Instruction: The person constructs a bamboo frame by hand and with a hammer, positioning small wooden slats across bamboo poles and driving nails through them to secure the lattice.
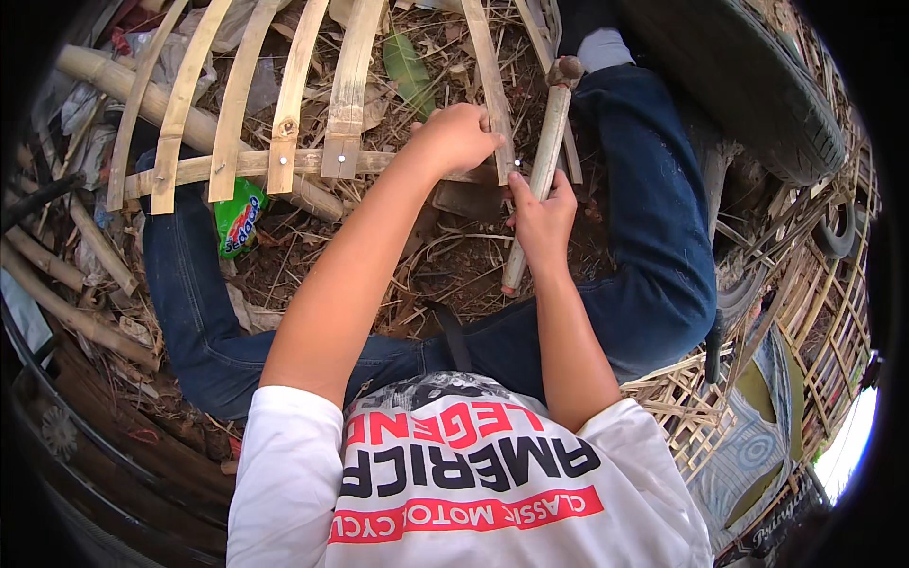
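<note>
We sit on the ground with the bamboo frame [284, 163] across our knees, and what matters here is how the hammer [544, 161] lies against the slat [492, 90] under our left hand [456, 137]. Our left hand is closed over the joint where that slat crosses the crossbar [246, 166], fingers wrapped down on it, pinning it in place. Our right hand [540, 213] is closed round the hammer's handle, about midway along its length. The handle's long axis runs nearly up the view, leaning slightly right — its head [566, 69] sits far from us, past the crossbar, and its butt end points back toward our lap. So the hammer stands just right of the held slat and nearly parallel to it. A small bright nail tip [517, 163] shows between the two hands, just beside the right thumb — the right hand is the nearer one to it. Other slats [348, 85] fan out to the left, already nailed
</note>
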Tool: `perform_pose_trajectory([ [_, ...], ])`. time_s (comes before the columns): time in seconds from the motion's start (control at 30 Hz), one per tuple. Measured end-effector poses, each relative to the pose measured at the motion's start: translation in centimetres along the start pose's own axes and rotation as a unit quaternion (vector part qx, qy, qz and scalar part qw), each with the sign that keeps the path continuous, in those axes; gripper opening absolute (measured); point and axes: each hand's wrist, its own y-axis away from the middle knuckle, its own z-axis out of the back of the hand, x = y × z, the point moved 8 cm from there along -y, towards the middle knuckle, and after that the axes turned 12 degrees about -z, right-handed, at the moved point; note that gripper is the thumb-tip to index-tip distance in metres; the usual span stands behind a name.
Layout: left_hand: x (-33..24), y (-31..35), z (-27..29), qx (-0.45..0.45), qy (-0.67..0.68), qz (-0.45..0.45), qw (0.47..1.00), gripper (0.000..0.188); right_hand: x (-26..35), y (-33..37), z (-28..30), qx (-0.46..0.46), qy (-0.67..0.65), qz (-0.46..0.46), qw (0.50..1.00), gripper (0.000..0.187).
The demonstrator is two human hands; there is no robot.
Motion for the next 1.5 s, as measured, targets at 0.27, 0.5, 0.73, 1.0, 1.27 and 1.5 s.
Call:
perform_pose_trajectory([
  [0.27, -3.1, 4.6, 2.0, -0.004, -0.372, -0.073, 0.925, 0.055, -2.5, -1.6, 1.1, -0.008, 0.001, -0.026, 1.0, 0.024],
  [0.5, -2.1, 5.5, 3.1, -0.1, -0.44, -0.087, 0.888, 0.053, -2.6, -2.9, 0.3, -0.035, 0.067, 0.074, 0.994, 0.026],
  [0.73, -3.0, 4.4, 2.3, -0.133, -0.418, -0.083, 0.895, 0.054, -0.4, -3.4, 2.4, -0.024, 0.084, -0.002, 0.996, 0.035],
  [1.0, -2.3, 3.4, 2.1, -0.151, -0.403, -0.068, 0.9, 0.051, -4.0, -6.2, 2.2, -0.026, 0.129, 0.036, 0.991, 0.041],
  [1.27, -2.1, 2.8, 1.9, -0.118, -0.398, -0.083, 0.906, 0.043, -3.2, -4.3, 1.3, -0.028, 0.198, 0.04, 0.979, 0.04],
  [1.5, -5.2, 4.5, 1.2, -0.132, -0.374, -0.271, 0.877, 0.053, -2.9, -4.0, 1.2, -0.073, 0.179, 0.057, 0.98, 0.044],
])
